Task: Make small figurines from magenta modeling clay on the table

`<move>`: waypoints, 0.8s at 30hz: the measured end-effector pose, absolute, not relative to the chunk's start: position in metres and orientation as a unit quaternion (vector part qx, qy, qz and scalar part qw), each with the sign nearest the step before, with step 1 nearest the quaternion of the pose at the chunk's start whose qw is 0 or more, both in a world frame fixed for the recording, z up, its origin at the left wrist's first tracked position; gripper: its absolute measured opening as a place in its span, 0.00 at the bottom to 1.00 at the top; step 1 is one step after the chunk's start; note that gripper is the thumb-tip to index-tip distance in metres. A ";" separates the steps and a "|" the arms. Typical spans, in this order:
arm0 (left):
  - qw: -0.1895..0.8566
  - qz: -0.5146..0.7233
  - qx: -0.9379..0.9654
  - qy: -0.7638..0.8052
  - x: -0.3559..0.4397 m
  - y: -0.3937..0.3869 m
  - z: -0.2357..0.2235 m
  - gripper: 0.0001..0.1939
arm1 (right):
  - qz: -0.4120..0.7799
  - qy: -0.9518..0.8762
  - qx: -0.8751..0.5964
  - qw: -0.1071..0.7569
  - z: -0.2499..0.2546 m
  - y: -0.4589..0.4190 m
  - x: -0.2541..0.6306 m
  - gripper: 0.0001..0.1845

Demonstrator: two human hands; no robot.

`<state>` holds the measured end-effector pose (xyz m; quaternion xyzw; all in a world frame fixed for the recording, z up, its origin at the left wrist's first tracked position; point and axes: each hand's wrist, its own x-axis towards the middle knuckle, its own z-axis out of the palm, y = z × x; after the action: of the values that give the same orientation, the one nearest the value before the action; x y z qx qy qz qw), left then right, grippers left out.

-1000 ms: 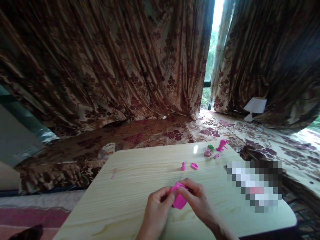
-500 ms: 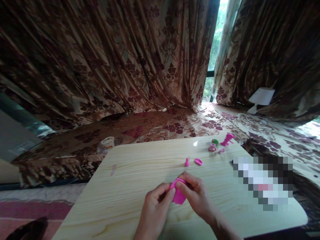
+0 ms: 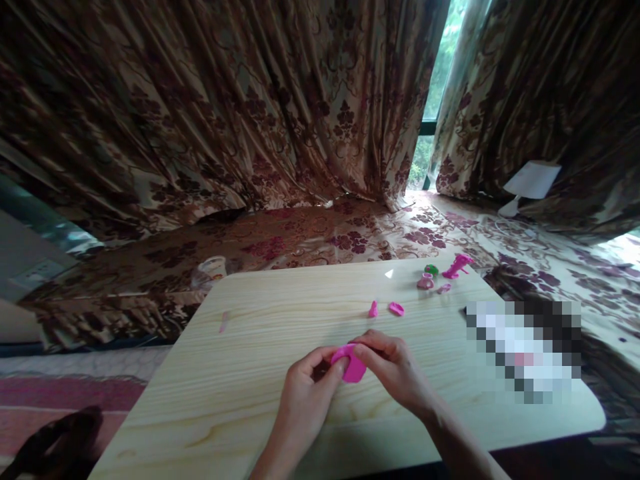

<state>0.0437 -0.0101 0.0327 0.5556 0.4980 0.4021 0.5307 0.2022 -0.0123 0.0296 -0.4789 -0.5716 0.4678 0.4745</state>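
A flat, bright pink piece (image 3: pixel 355 368) with an angular lower edge is held up between both hands over the table; its exact kind is not clear. My left hand (image 3: pixel 311 387) pinches it at the left, thumb on the near face. On its upper right edge my right hand (image 3: pixel 393 370) grips with thumb and fingers. Just beyond the hands lie a small pink upright piece (image 3: pixel 373 309) and a pink oval piece (image 3: pixel 397 309). Part of the held piece is hidden by the fingers.
The pale wooden table (image 3: pixel 200 400) carries a pink toy part (image 3: pixel 457 266), a light pink cup-like piece (image 3: pixel 425 281), a small pink piece (image 3: pixel 444 289) and a green piece (image 3: pixel 431 270) at the far right. A blurred-out object (image 3: pixel 525 353) lies at right. A lamp (image 3: pixel 533 180) stands behind.
The pink piece has turned a little and sits slightly left in the view, with both hands still on it. The whole view has shifted, so the table appears higher.
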 end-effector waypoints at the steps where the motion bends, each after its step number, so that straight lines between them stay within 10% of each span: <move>1: 0.529 0.395 0.561 0.499 0.043 -0.010 0.032 0.14 | 0.462 -0.569 -0.484 0.478 0.030 -0.012 0.203 0.11; 24: 0.555 0.384 0.541 0.502 0.053 -0.015 0.027 0.14 | 0.490 -0.516 -0.490 0.503 0.021 -0.017 0.210 0.15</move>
<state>0.0531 -0.0146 0.0270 0.5412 0.5020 0.3842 0.5546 0.2096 -0.0166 0.0207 -0.4903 -0.5160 0.4904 0.5029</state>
